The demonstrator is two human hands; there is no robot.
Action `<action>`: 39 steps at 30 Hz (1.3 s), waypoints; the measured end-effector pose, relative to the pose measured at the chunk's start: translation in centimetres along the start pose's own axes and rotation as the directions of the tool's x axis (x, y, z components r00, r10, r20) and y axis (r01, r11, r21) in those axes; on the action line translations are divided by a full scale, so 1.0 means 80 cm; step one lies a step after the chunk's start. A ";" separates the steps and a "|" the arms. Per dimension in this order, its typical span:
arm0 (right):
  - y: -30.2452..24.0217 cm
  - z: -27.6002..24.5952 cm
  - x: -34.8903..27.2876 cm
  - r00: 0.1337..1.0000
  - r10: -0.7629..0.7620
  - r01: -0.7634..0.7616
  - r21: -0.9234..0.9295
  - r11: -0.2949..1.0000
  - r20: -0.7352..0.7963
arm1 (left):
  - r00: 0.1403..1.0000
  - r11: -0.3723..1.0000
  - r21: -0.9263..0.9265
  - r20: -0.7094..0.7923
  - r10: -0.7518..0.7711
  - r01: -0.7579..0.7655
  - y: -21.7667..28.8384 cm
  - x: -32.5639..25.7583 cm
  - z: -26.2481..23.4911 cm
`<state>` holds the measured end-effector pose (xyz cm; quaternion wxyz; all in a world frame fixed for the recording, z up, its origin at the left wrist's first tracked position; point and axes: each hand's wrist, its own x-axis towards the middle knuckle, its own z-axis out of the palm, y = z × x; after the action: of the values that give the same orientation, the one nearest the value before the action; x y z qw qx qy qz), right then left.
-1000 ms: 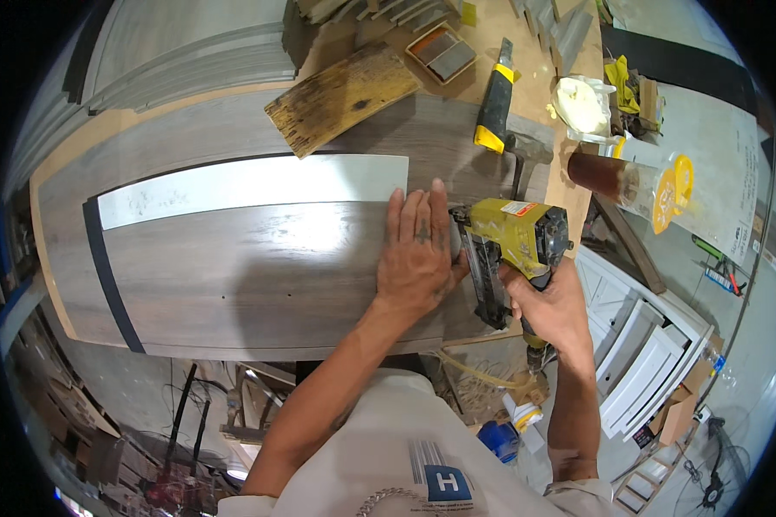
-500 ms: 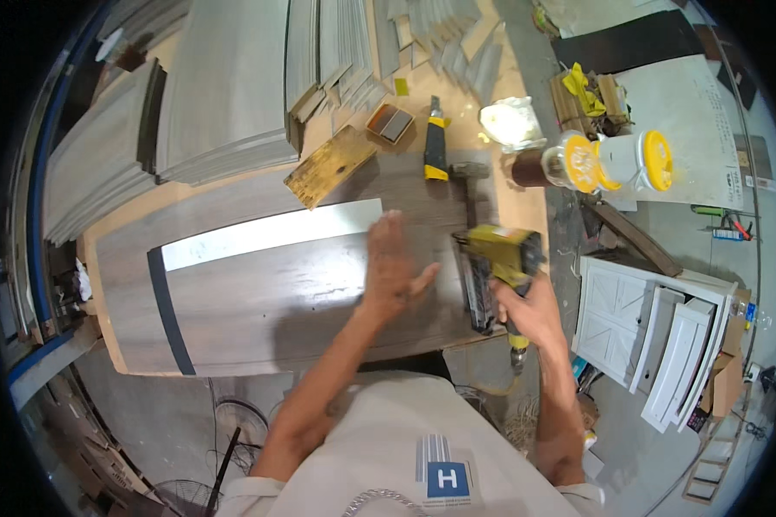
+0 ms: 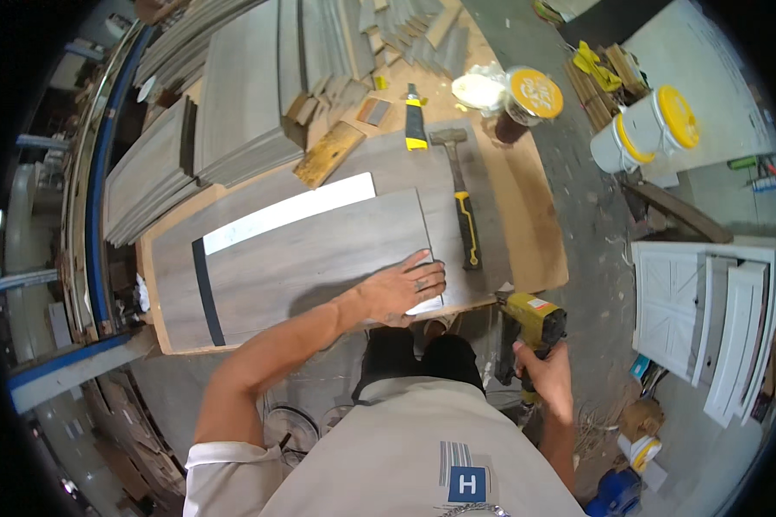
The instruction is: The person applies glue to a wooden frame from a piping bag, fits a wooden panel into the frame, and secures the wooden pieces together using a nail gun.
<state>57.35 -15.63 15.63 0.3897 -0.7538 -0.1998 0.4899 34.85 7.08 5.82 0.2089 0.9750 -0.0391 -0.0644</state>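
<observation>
Hammer (image 3: 462, 200), stacked planks (image 3: 237, 103), perhaps two white yellow-lidded buckets (image 3: 651, 129).

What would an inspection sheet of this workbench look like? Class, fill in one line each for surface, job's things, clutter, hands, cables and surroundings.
Surface: brown workbench, mostly covered by boards.
Job's things: grey wood-grain panel lying flat near the front edge; yellow nail gun held off the bench, beside its front right corner.
Clutter: hammer, yellow-handled tool, worn wood block, stacked grey boards, yellow-lidded jar.
Hands: left hand flat on the panel's right end, fingers spread; right hand gripping the nail gun's handle.
Cables: nothing seen.
Surroundings: two white buckets with yellow lids, white cabinet doors on the floor.
</observation>
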 end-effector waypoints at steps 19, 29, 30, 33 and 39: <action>-0.026 0.117 -0.020 0.990 0.137 -0.112 -0.369 0.923 0.044 | 0.991 0.970 -0.234 -0.129 0.037 -0.066 -0.031 0.000 0.043; -0.020 0.138 -0.015 0.988 0.157 -0.147 -0.335 0.931 0.002 | 0.964 0.952 -0.279 -0.261 0.051 -0.126 -0.033 -0.007 0.040; -0.023 0.141 -0.015 0.967 0.255 -0.248 -0.292 0.924 -0.016 | 0.966 0.952 -0.277 -0.251 0.059 -0.130 -0.033 -0.007 0.039; -0.014 0.144 -0.015 0.981 0.194 -0.192 -0.301 0.934 -0.023 | 0.963 0.955 -0.269 -0.265 0.054 -0.127 -0.034 -0.009 0.040; -0.003 0.149 -0.018 0.977 0.198 -0.211 -0.229 0.950 -0.081 | 0.948 0.955 -0.265 -0.314 0.049 -0.137 -0.032 -0.010 0.044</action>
<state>46.06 -11.76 14.07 0.2496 -0.8251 -0.1664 0.4788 33.67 8.08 1.67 0.3525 0.9303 -0.0432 0.0913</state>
